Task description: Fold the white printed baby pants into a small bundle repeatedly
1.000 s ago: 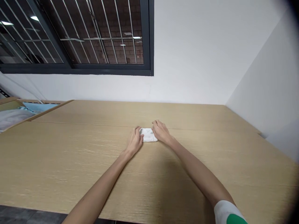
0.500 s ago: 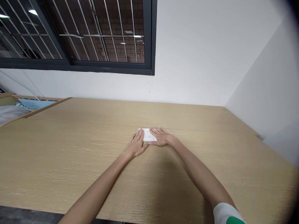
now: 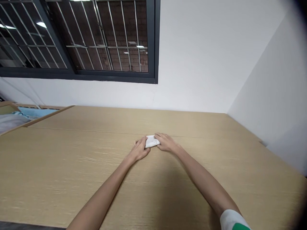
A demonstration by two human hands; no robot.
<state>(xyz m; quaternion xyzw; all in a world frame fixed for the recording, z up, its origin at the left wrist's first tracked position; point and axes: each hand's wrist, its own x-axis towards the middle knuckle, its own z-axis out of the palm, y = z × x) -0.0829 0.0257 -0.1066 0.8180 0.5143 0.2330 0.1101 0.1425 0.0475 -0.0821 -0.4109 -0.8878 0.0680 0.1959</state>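
Note:
A small folded white cloth (image 3: pixel 152 141) with faint smudges is at the middle of the wooden surface (image 3: pixel 96 166), just in front of a thin seam. My left hand (image 3: pixel 140 149) grips its left end, with the thumb at the near side. Around the right end, the bent fingers of my right hand (image 3: pixel 166 142) are closed. The cloth's near edge looks slightly lifted. Both arms stretch far forward over the wood.
Beyond the wood rises a white wall (image 3: pixel 192 64) with a dark-framed, barred window (image 3: pixel 115 76). Another wall (image 3: pixel 283 95) borders the right side. At far left, a wooden rim (image 3: pixel 51 115) separates off light blue and white fabric (image 3: pixel 14 121).
My fingers lay flatter on the cloth before; now they curl around its ends. The cloth's near edge has tilted up. The view has shifted slightly upward.

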